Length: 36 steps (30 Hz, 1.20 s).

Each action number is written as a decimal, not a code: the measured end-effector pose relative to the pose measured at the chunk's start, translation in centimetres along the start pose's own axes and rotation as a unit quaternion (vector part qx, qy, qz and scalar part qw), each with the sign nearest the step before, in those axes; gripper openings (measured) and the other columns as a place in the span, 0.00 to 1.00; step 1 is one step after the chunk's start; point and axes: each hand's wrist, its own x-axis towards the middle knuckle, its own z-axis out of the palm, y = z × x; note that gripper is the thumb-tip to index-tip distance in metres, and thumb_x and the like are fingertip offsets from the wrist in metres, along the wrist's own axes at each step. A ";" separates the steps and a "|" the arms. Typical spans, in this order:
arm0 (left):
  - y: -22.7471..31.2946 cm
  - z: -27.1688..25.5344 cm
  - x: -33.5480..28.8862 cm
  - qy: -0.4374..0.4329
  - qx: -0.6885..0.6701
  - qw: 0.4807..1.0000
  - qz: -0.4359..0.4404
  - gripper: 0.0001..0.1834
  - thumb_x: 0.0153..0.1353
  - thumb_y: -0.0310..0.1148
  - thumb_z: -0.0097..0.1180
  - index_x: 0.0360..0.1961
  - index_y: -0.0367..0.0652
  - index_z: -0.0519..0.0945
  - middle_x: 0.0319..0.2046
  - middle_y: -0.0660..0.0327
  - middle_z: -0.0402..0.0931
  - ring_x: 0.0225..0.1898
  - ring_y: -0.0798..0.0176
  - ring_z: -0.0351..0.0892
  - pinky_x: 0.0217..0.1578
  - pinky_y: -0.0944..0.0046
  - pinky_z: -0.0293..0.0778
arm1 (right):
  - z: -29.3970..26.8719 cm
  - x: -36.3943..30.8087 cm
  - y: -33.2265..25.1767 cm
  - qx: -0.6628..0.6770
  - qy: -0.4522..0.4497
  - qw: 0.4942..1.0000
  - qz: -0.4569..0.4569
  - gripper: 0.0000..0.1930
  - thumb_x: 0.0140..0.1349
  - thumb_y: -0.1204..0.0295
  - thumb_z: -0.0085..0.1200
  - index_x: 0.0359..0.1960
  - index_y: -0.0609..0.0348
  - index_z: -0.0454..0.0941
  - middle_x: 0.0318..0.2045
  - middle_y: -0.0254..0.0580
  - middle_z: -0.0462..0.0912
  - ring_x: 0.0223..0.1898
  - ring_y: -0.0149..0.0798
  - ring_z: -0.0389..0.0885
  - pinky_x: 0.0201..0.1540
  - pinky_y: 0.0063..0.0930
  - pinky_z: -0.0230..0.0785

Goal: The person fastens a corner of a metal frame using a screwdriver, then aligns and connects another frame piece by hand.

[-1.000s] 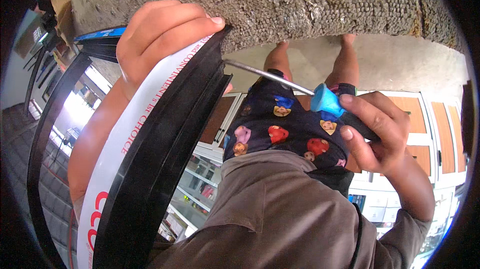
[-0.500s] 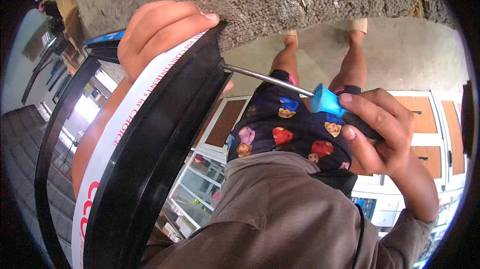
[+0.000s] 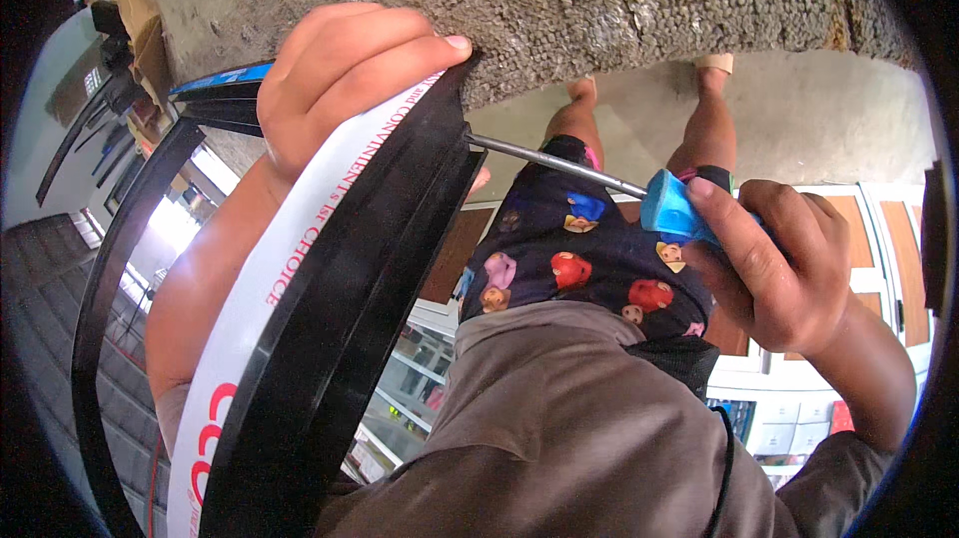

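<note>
My left hand (image 3: 350, 78) is wrapped round the corner of a black frame bar (image 3: 340, 308), its fingers over the face that carries a white printed protective film (image 3: 300, 238). My right hand (image 3: 789, 258) holds the blue handle of a screwdriver (image 3: 569, 168). The forefinger lies along that handle, while the shaft runs left to the frame's edge near the corner. The tip goes in at the edge, so I cannot see what it meets. One fingertip of a hand shows behind the bar just below the tip.
A grey-brown carpeted surface (image 3: 599, 8) spans the top, against the frame's corner. The frame's other black bar (image 3: 95, 338) curves down at the left. White cabinets with brown panels (image 3: 889, 248) stand at the right. A glass showcase (image 3: 410, 378) is partly hidden behind the frame.
Frame, left hand and screwdriver have shifted slightly right in the picture. The right hand has turned on the handle, its forefinger now more along it. The screwdriver's tip stays at the frame's edge.
</note>
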 end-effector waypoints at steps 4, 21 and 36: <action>0.9 -0.6 -0.3 -0.013 -0.001 1.000 -0.008 0.29 0.44 0.46 0.76 0.44 0.36 0.86 0.36 0.54 0.83 0.34 0.52 0.83 0.36 0.57 0.79 | 0.3 -0.2 -0.5 0.042 -0.001 0.998 0.043 0.29 0.51 0.70 0.72 0.57 0.62 0.81 0.31 0.46 0.78 0.21 0.39 0.79 0.19 0.32 0.72; 0.9 -0.8 -0.8 -0.010 -0.009 1.000 0.023 0.21 0.48 0.34 0.66 0.44 0.36 0.87 0.36 0.53 0.83 0.33 0.53 0.83 0.35 0.59 0.78 | -1.2 0.4 -1.1 0.239 -0.070 0.953 0.173 0.22 0.61 0.70 0.64 0.55 0.71 0.79 0.26 0.53 0.82 0.23 0.47 0.82 0.28 0.34 0.73; 1.0 -0.2 -0.7 -0.024 -0.009 1.000 -0.008 0.30 0.46 0.47 0.76 0.45 0.36 0.85 0.37 0.54 0.84 0.35 0.51 0.83 0.36 0.58 0.79 | -4.1 1.9 -0.3 0.279 -0.180 0.893 0.302 0.37 0.50 0.79 0.66 0.67 0.66 0.69 0.48 0.59 0.79 0.51 0.47 0.82 0.50 0.33 0.75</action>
